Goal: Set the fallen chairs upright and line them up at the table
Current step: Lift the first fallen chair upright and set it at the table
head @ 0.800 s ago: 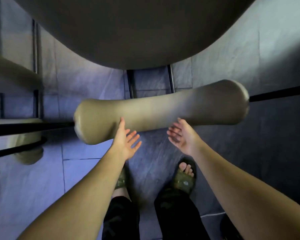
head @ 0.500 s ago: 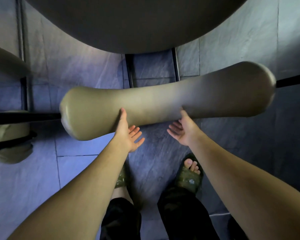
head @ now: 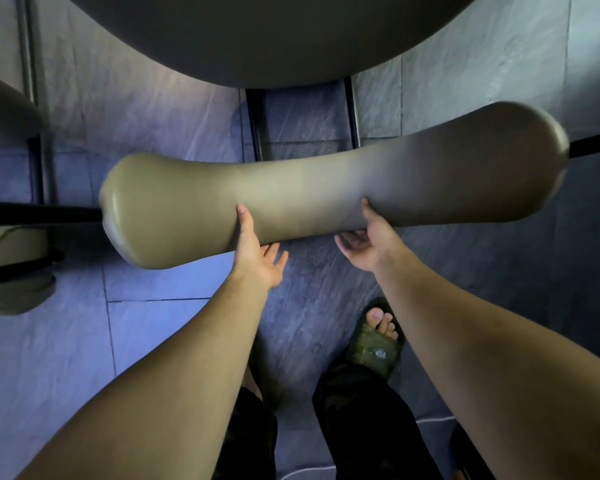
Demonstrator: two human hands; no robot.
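An olive padded chair backrest point(head: 326, 192) lies crosswise just in front of me, with black frame tubes point(head: 35, 214) running out from both of its ends. My left hand point(head: 257, 251) has its thumb against the backrest's near face, and its fingers are spread apart below the edge. My right hand point(head: 368, 240) has its thumb on the backrest while its fingers curl under the lower edge. Beyond the backrest a large dark rounded surface point(head: 274, 36) fills the top; I cannot tell whether it is the seat or the table.
Parts of another olive chair point(head: 14, 289) with a black frame are at the left edge. Two black legs point(head: 253, 126) stand on the grey tiled floor point(head: 153, 109) under the rounded surface. My feet in green sandals point(head: 374, 344) are right behind the backrest.
Both hands have moved forward from open and just short of the backrest to touching it. The backrest is now larger and closer in view.
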